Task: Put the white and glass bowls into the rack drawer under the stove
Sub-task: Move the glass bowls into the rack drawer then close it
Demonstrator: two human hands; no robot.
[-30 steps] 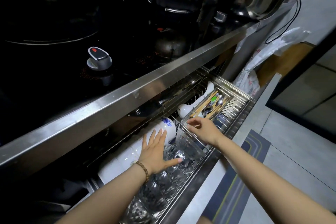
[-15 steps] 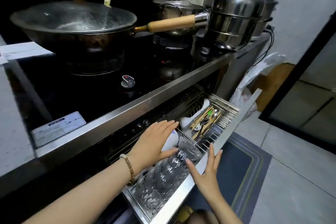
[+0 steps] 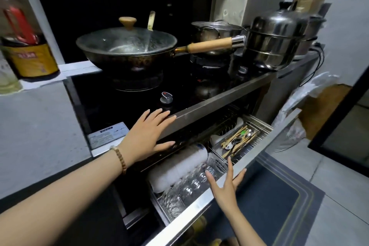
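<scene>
The rack drawer (image 3: pixel 257 152) under the stove stands pulled out. A row of white bowls (image 3: pixel 179 164) lies on edge along its back. In front of them is a row of glass bowls (image 3: pixel 189 183). My left hand (image 3: pixel 148 136) is open, palm down, hovering over the stove's steel front edge above the bowls. My right hand (image 3: pixel 226 183) is open with fingers spread, resting against the drawer's front rail beside the glass bowls. Neither hand holds anything.
A cutlery tray (image 3: pixel 239 140) with chopsticks and spoons fills the drawer's right end. On the stove sit a lidded wok (image 3: pixel 127 46) with a wooden handle, a pot (image 3: pixel 215 30) and a steel steamer (image 3: pixel 275 40). A stove knob (image 3: pixel 166 97) is near my left hand. A dark mat (image 3: pixel 275 201) covers the floor.
My left hand has lifted off the white bowls up to the stove edge. My right hand stays at the drawer's front rail. The view has risen and pulled back.
</scene>
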